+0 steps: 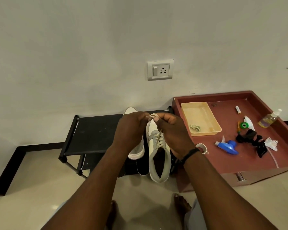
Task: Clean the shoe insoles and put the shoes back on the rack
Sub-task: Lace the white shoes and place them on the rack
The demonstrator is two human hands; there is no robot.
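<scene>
Both hands, left [131, 128] and right [171, 130], pinch the lace [158, 136] above the grey-white shoe [158, 156] on the rack [93, 135]. Lace: limp, light; pinch near ends. Shoe: light, soft-sided; lift by the heel collar.

A single head-worn camera looks forward and down, close over a black rack [93, 135] against the wall [90, 47], probably from a seated position.

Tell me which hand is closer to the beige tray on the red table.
Right. The right hand pinches the shoelace just left of the beige tray; the left hand is farther left, beyond the shoe.
</scene>
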